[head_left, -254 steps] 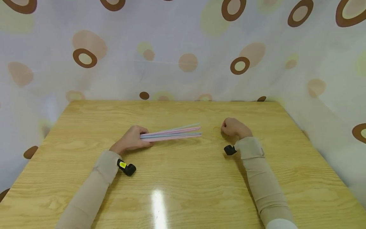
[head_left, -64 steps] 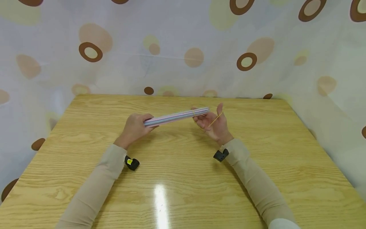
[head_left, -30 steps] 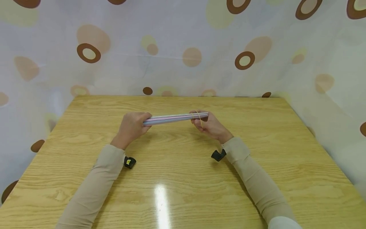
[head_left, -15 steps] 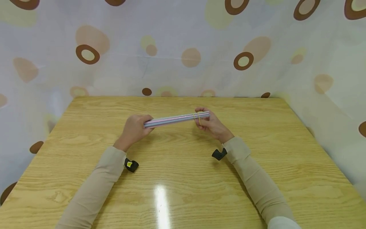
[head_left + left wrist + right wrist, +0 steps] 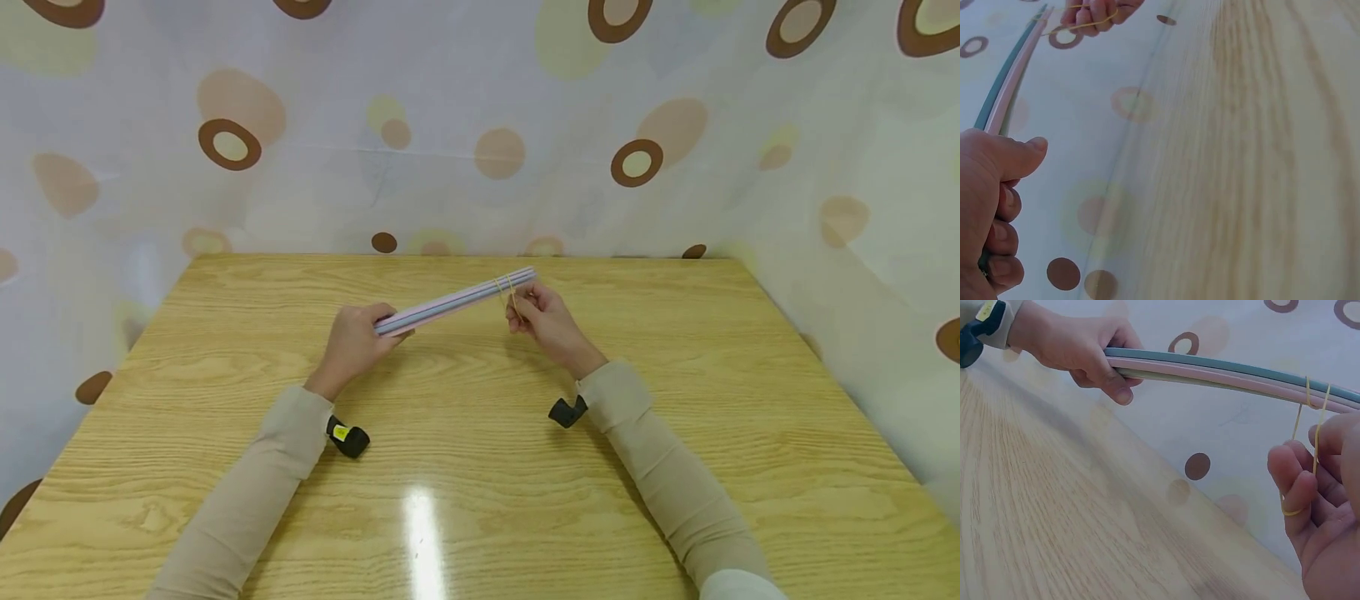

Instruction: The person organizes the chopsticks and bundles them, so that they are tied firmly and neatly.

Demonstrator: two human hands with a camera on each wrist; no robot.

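A bundle of long thin pink and blue-grey straws (image 5: 450, 303) is held above the table, its right end tilted up. My left hand (image 5: 351, 343) grips the bundle's left end, thumb along the near side in the left wrist view. Around the straws near their right end loops a thin yellow rubber band (image 5: 1316, 453). My right hand (image 5: 553, 327) is just below that end, its curled fingers holding the band stretched downward from the straws. In the right wrist view, part of the band also passes round a finger. The straws' left ends are hidden in my left palm.
A wood-grain table (image 5: 480, 433) lies beneath both hands. Behind it and along its sides hangs a pale curtain (image 5: 435, 92) with brown and beige spots. Small black cameras (image 5: 349, 438) sit at both wrists.
Earlier the straws were fanned out and my right hand was apart; now they are tight, with the band round them. In the last half second their right end rose, the band stretching below it.
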